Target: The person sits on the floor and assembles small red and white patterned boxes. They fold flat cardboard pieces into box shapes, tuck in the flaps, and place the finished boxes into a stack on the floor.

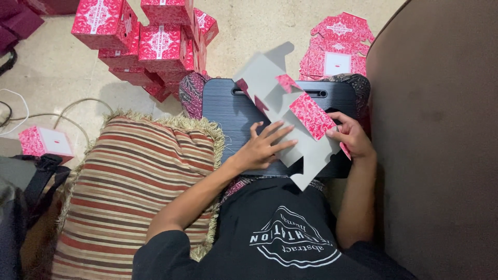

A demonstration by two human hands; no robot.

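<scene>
1. Left hand point(262, 148) lies flat, fingers spread open, pressing the unfolded cardboard box blank point(290, 116) onto the black lap board point(228, 111).
2. Right hand point(353, 136) has its fingers closed in a pinch on a red patterned flap point(313, 115) of the blank, folded up over the grey inner side.
3. Blank lies diagonally across the board, grey side up, 1 corner hanging past the board's near edge over the black shirt.
4. Board rests on the person's lap, ridged surface, 2 handle slots along the far edge.
5. Striped fringed cushion point(135, 181) just left of the lap, on the floor.
6. Floor point(62, 67) is pale speckled tile; cables trail at left.
7. Pile of assembled red boxes point(150, 41) far left; 1 single box point(44, 142) near the cushion.
8. Stack of flat red blanks point(337, 46) beyond the board.
9. Brown upholstered furniture point(441, 129) fills the right side.
</scene>
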